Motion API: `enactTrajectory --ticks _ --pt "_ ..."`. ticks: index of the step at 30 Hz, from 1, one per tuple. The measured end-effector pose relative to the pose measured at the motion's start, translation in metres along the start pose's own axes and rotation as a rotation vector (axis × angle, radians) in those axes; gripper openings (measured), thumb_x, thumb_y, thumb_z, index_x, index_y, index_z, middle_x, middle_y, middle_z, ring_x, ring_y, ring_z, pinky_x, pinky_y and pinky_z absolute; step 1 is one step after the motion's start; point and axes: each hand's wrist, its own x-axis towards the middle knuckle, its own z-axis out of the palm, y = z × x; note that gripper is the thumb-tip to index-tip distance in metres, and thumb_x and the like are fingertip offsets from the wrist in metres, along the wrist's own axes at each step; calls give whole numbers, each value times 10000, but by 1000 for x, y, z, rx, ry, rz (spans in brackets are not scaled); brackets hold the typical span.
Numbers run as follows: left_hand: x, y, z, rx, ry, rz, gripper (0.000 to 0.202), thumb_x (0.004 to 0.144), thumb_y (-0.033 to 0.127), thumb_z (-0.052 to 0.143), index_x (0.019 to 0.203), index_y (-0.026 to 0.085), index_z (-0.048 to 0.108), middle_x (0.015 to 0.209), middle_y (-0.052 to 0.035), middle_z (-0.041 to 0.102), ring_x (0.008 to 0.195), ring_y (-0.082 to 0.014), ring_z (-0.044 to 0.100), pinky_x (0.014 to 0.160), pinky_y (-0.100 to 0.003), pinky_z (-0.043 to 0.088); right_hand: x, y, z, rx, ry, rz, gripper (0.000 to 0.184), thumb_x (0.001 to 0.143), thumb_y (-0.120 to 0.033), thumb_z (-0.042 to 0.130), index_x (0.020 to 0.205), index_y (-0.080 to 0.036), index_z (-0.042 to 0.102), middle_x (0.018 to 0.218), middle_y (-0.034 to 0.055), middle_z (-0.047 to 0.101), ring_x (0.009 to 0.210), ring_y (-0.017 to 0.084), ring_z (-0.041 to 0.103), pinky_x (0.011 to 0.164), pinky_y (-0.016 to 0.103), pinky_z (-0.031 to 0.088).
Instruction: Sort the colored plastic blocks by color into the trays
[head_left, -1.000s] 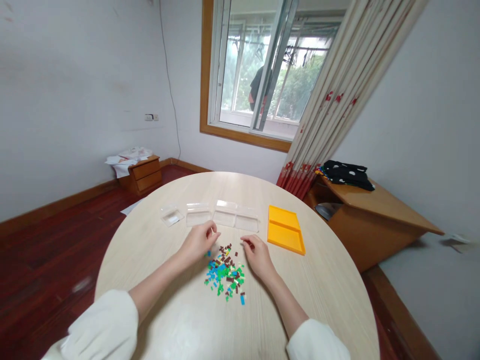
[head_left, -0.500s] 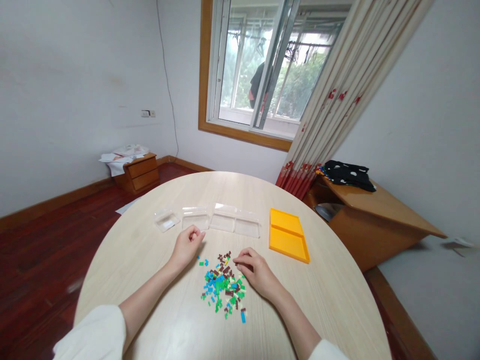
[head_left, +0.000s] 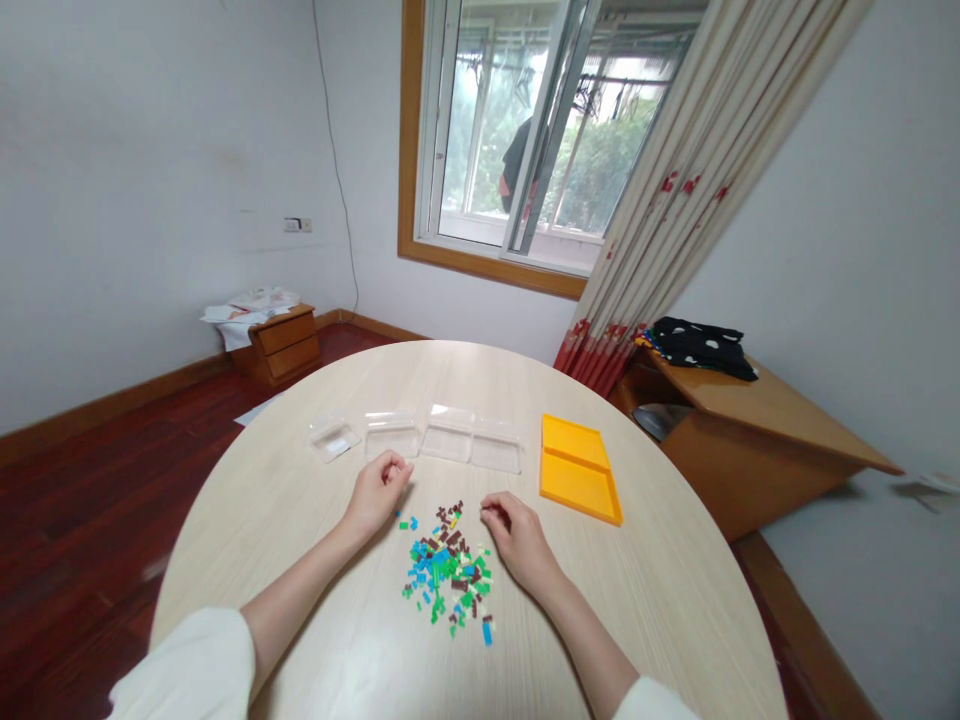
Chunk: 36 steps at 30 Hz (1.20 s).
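- Nearest you, your pale left sleeve (head_left: pixel 187 660) and right sleeve (head_left: pixel 652 700) lie well out to either side of the brick pile (head_left: pixel 448 575), which sits on the round worktop (head_left: pixel 360 665) between your forearms.
- At the pile's near edge lies a blue brick (head_left: pixel 487 634); the pile itself mixes green, blue, brown, yellow and cream pieces, with the brown ones mostly on its far side.
- Just right of the pile's far part is your right hand (head_left: pixel 517 530), its fingers bent and the tips drawn close together; you cannot tell whether they pinch a brick.
- Beyond the pile's left side is your left hand (head_left: pixel 375 490), its fingers curled in towards the palm; whether they hold anything is hidden.
- Right of the pile and farther off, the yellow tray (head_left: pixel 577 465) shows two compartments.
- Beyond the pile, a row of clear boxes (head_left: pixel 450 443) crosses the worktop; your left hand partly covers the front of one.
- Far left of the pile, papers (head_left: pixel 255 305) top a drawer cabinet (head_left: pixel 289 345); far right, dark cloth (head_left: pixel 701 347) lies on a wooden desk (head_left: pixel 787 415).
- Farthest past the pile are the curtain (head_left: pixel 675 210) and window (head_left: pixel 480 130).
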Motion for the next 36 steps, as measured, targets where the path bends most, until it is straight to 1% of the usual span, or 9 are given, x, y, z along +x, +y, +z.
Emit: enactTrajectory --ticks 5,11,16,18,21,25,29,33,36 --pt "1 3 0 -123 30 -36 253 651 414 570 653 170 501 432 90 344 413 -64 313 438 -191 232 2 3 1 12 60 -61 177 826 -198 449 909 -180 604 857 73 622 822 187 580 747 323 461" --pt "1 10 -3 -690 -36 -398 190 671 297 582 653 175 438 412 114 265 347 -30 218 360 -153 163 4 7 3 23 97 35 193 801 -322 515 797 -162 623 694 49 616 622 172 554 584 290 446" --pt "2 16 -6 -947 -133 -681 163 759 141 468 599 142 439 428 69 337 344 -20 307 346 -134 253 7 13 3 166 152 114 235 754 -372 559 788 -153 636 722 60 641 642 175 568 616 306 463" --pt "1 19 -6 -976 -166 -772 158 785 129 444 631 124 477 467 27 435 378 -37 412 386 -146 357 11 12 3 265 177 170 253 733 -370 571 838 -148 632 726 56 639 644 170 578 620 307 477" --pt "-2 23 -5 -995 -251 -869 180 823 189 425 765 72 549 635 -94 603 568 -130 601 564 -250 507 21 4 8 406 243 203 264 694 -336 605 883 -152 605 677 21 612 603 150 576 574 280 486" --pt "-9 23 -3 -1037 -456 -945 376 836 311 437 975 -23 538 901 -233 642 876 -256 635 774 -358 501 30 -16 24 455 253 111 152 663 -266 643 771 -161 625 706 25 642 663 151 602 630 272 502" --pt "-11 20 -2 -1083 -571 -966 411 835 309 450 1025 -49 519 909 -240 647 888 -278 634 812 -364 483 31 -29 35 428 176 29 190 698 -219 617 870 -173 683 778 41 684 713 161 625 692 296 511" --pt "-10 20 0 -1098 -518 -974 328 848 243 410 963 -39 533 842 -232 651 827 -269 649 785 -364 497 28 -30 34 363 145 -29 208 755 -227 576 927 -188 686 875 60 693 813 177 631 762 315 503" --pt "-7 19 0 -1102 -384 -973 214 826 135 387 897 3 540 737 -188 649 729 -232 657 726 -350 520 28 -23 25 287 168 -20 214 798 -222 515 925 -173 679 875 78 687 808 179 628 768 331 501"
